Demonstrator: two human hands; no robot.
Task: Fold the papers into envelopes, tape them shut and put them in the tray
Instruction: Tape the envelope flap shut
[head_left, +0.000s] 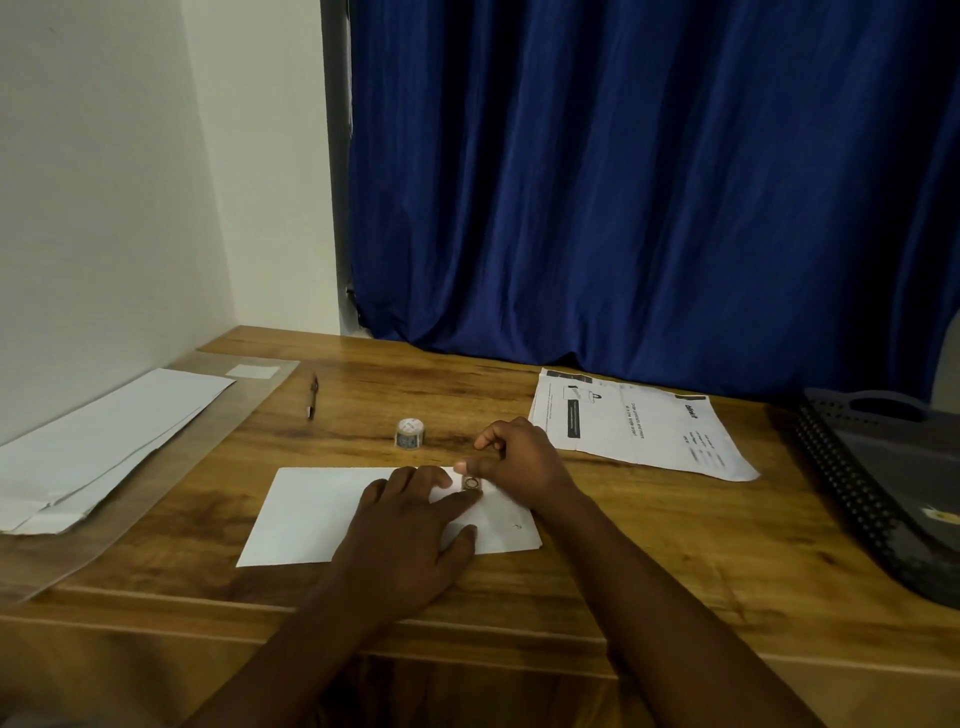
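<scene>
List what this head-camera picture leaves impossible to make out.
- Folded paper: its flap and middle are hidden under the left hand.
- Tape piece: partly covered by the right hand.
- Printed sheet: text too small and blurred.
- Tray: cut off by the right edge.

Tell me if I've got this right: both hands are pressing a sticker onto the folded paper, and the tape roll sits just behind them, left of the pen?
Not quite. In the head view the tape roll sits right of the pen, not left. The rest holds: both the left hand and right hand are at the sticker on the folded paper.
</scene>
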